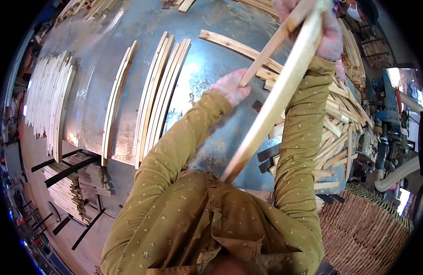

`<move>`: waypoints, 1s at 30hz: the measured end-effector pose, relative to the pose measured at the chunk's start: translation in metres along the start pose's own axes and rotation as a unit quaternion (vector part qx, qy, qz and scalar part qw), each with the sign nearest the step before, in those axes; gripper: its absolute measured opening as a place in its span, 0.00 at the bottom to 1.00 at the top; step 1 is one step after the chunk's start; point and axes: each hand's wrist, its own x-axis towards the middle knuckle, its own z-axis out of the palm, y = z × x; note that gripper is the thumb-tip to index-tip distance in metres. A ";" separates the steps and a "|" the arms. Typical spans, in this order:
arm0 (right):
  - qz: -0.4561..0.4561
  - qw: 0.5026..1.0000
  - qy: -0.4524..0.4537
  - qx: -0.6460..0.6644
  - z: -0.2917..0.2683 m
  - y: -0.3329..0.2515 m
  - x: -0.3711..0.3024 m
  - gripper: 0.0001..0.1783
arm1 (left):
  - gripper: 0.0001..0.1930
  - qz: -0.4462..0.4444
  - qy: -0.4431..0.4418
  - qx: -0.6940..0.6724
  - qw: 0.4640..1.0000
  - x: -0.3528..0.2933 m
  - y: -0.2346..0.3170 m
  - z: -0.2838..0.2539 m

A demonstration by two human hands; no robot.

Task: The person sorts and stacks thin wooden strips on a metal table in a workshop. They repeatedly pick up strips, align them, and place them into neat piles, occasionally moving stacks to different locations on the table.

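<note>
My left hand [232, 87], in a pale pinkish glove, is closed round the lower end of a thin wooden strip [271, 46]. That strip slants up to the top right. My right hand [330, 39], gloved alike, is raised at the top right and closed on a thicker, paler wooden strip [278, 103]. The thicker strip runs down toward my waist, its lower end close to my shirt. The two strips meet near the top edge. Beside them is a pinkish gloved patch [284, 8]; whose hand it is I cannot tell.
Sorted wooden strips [158, 91] lie on the worn metal table [94, 91], with a larger row [49, 96] at the far left. A loose heap of strips [339, 119] is on the right. Stacked wood [365, 229] stands at the lower right. A masked person [358, 11] is at the top right.
</note>
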 end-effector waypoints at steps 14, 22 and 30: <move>-0.048 0.589 0.070 -0.804 -0.074 0.261 -0.052 0.38 | 0.45 -0.260 0.073 -0.050 0.962 -0.156 -0.113 0.003; 0.398 0.607 -0.078 -0.684 -0.099 0.251 -0.012 0.34 | 0.48 -0.242 0.206 -0.003 0.948 -0.174 -0.106 -0.011; 0.445 0.874 0.167 0.107 -0.105 0.227 -0.138 0.29 | 0.42 -0.326 0.166 0.257 0.895 -0.153 -0.096 -0.038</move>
